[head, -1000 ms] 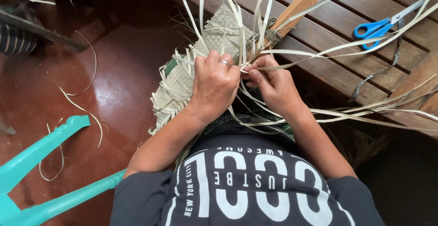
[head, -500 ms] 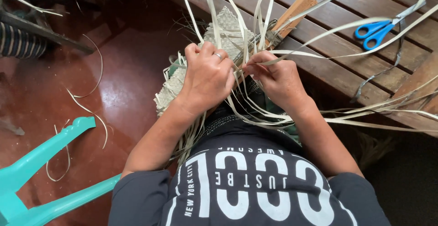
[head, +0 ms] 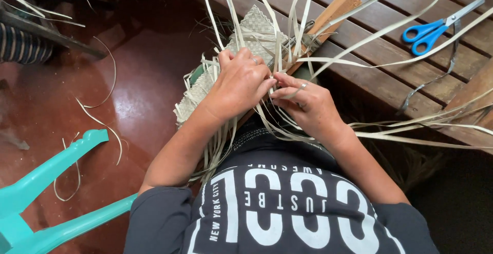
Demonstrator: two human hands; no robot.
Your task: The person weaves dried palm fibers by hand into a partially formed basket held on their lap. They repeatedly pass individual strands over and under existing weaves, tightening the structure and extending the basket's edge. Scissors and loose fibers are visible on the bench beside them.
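Since the moment before, the left hand (head: 240,85) had slid a little lower on the woven mat (head: 246,33), and the right hand (head: 307,104) had come in closer, so the fingertips of both hands nearly met.

The woven mat lay tilted across the person's lap, with its top edge leaning on the wooden bench (head: 359,64). It was pale and criss-crossed, and many long loose strips (head: 359,61) stuck out of it, up over the bench and off to the right side.

The left hand lay flat on the mat with its fingers curled, pressing the strips down. The right hand pinched a thin strip between thumb and first finger, right beside the left fingertips. Each hand wore a ring.

A wooden block (head: 328,18) stuck out from under the mat, on the bench. Blue scissors (head: 436,25) lay further along the bench, well apart from the hands. A dark ribbon (head: 436,79) curled near them.

On the shiny red floor (head: 144,100), a few loose strips lay about. A teal plastic chair (head: 46,182) stood beside the person's left arm. The person wore a dark shirt (head: 277,213) with white letters.
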